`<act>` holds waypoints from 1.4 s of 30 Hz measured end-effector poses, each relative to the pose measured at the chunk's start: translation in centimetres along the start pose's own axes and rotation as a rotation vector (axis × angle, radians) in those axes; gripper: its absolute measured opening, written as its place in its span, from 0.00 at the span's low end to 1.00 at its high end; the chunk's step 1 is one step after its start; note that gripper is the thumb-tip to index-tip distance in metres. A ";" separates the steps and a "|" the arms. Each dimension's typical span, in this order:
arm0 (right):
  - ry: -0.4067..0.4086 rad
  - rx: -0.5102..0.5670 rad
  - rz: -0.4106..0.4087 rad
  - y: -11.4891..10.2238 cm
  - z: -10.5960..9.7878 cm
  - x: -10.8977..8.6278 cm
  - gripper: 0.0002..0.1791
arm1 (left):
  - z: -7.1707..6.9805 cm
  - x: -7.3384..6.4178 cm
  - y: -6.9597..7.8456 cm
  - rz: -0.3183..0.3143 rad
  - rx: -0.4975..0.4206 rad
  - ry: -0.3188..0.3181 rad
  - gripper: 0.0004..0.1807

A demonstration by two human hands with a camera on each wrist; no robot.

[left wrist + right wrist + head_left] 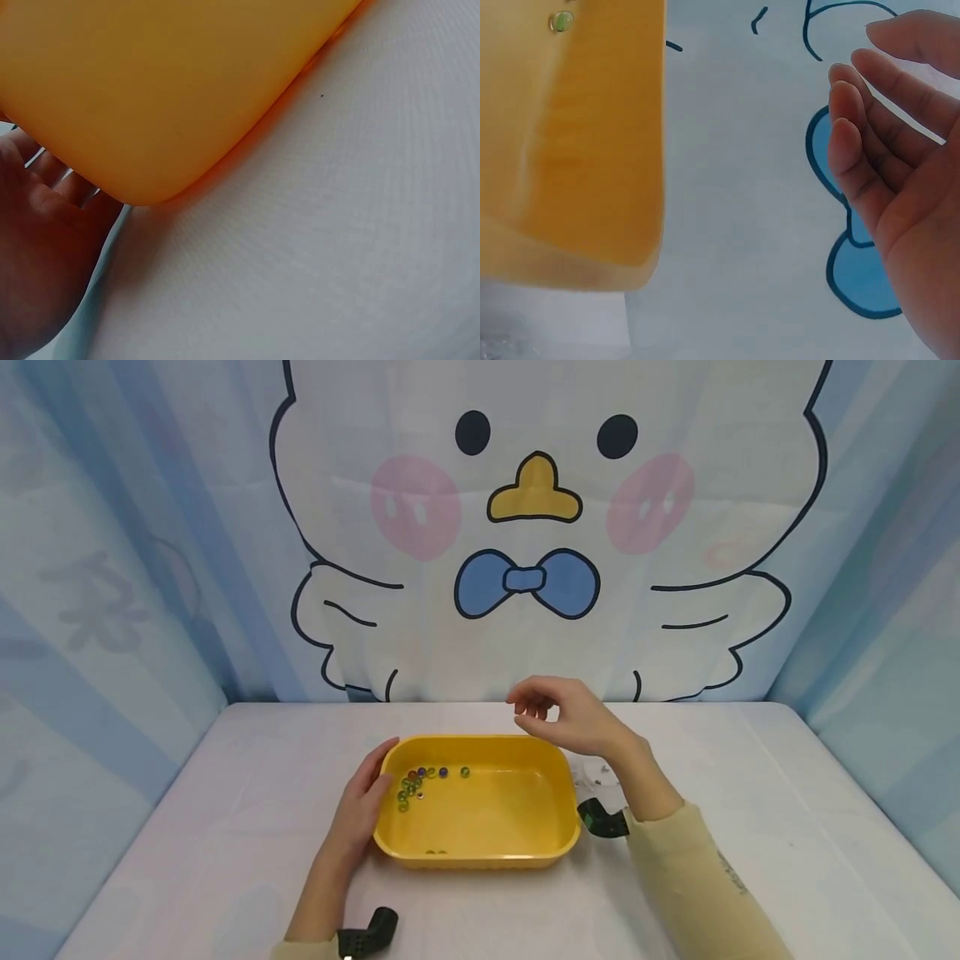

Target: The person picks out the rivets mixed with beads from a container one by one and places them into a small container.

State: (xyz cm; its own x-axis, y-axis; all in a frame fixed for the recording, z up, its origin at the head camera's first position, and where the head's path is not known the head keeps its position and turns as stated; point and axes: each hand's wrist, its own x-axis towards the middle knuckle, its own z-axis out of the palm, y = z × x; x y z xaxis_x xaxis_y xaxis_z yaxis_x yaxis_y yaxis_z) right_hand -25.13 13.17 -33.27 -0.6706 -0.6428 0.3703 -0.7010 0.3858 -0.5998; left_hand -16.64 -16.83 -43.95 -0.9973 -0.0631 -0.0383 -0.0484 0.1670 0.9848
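Observation:
A yellow plastic tray [487, 835] with rounded corners is on the table. Several glass marbles [412, 783], mostly green with some blue and a reddish one, cluster toward its left end, and a green marble [562, 22] shows in the right wrist view. My left hand [362, 802] grips the tray's left side, thumb at the rim and fingers along the outer wall; in the left wrist view those fingers [64, 176] are partly hidden by the tray. Above the tray's far right corner hovers my right hand [566, 714], fingers loosely bent, with nothing visible between them.
Right of the tray, partly behind the right forearm, lies a clear piece of plastic [588, 770] with tiny bits, too small to make out. White cloth covers the table [750, 827]. A curtain [540, 652] with a cartoon bird hangs right behind the far edge.

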 end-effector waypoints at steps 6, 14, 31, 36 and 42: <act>-0.027 0.005 -0.025 -0.6 0.8 1.2 0.11 | 0.0 0.0 0.0 0.005 0.000 0.002 0.28; -0.081 0.018 -0.054 -1.1 2.0 2.6 0.11 | -0.1 0.0 0.2 0.001 -0.001 0.003 0.28; -0.226 0.023 -0.051 -2.2 4.3 4.6 0.12 | -0.2 -0.1 0.4 0.000 0.009 -0.007 0.28; -0.249 0.035 -0.063 -2.3 4.9 4.9 0.12 | -0.1 -0.1 0.4 -0.001 0.014 -0.004 0.27; -0.295 0.016 -0.071 -2.1 5.7 5.1 0.13 | -0.1 -0.1 0.5 0.008 0.005 -0.004 0.27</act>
State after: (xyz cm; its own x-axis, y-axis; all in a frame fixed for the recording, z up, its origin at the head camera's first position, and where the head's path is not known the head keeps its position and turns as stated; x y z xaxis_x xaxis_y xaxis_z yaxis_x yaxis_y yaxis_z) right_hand -25.76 5.31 -34.16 -0.5194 -0.8328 0.1912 -0.7381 0.3245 -0.5915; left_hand -16.52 -16.78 -43.42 -0.9979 -0.0576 -0.0312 -0.0408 0.1728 0.9841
